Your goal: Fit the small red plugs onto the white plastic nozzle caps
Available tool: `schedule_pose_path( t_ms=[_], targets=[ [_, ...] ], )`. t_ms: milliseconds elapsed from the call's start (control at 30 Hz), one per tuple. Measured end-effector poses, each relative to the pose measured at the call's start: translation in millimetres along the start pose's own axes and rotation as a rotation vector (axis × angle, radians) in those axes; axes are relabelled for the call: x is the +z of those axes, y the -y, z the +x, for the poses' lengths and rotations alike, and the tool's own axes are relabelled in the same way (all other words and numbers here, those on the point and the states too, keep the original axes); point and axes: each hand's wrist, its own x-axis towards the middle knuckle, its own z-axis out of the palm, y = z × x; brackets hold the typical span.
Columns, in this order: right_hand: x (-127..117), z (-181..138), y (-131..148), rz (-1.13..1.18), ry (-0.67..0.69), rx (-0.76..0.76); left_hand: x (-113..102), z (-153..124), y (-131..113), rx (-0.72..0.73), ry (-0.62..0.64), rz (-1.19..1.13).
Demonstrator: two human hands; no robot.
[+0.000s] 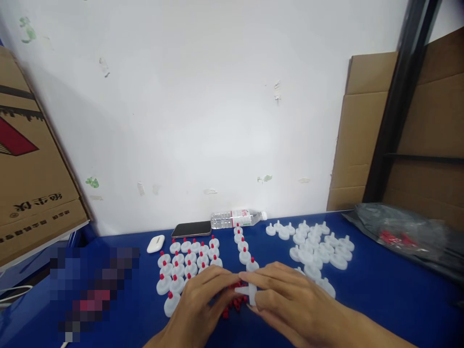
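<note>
Above table (391,304), 2 hands (201,299) (293,299), white lid (253,294)

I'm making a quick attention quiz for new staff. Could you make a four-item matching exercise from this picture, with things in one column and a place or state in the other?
1. Phone
2. Bottle
3. Loose red pieces
4. Right hand

A. On the blue table, partly hidden by the left hand
B. Holding a white spouted piece
C. Lying flat, dark screen up
D. On its side, white cap on

Pairs: 1-C, 2-D, 3-A, 4-B
</note>
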Motion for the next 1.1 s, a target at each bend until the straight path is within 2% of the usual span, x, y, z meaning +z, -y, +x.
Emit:
schedule_pose_path(
  t_ms=[133, 367, 567, 667, 867, 967, 1100],
  targets=[
    [-1.4, 0.5, -0.7, -0.042, -0.021, 0.036, -0.1, -0.4, -2.0, -0.005, -0.021, 0.005],
    [3.1, -4.6, -1.7, 0.010, 0.025, 0.036, -0.6, -8.0, 5.2, 0.105, 0.068, 0.074],
    [4.0, -9.3, -1.4, 0.028, 0.014, 0.058, -1.3, -4.8, -0.1, 0.047, 0.040, 0.189],
    [2.9, -9.3, 0.3, 0.023, 0.003, 0.056, -1.0, -3.0, -5.2, 0.033, 0.073, 0.246],
    [-1.4, -1.7, 8.4, 0.005, -0.111, -0.002, 1.9, -3.2, -19.5, 0.012, 0.092, 0.131],
    [2.4, -1.3, 13.6, -0.032, -0.137, -0.022, 5.2, -4.7, -22.1, 0.016, 0.064, 0.076],
    [10.6, -3.0, 20.3, -0.109, -0.178, 0.037, 7.9, -6.1, -19.3, 0.040, 0.054, 0.038]
  ],
)
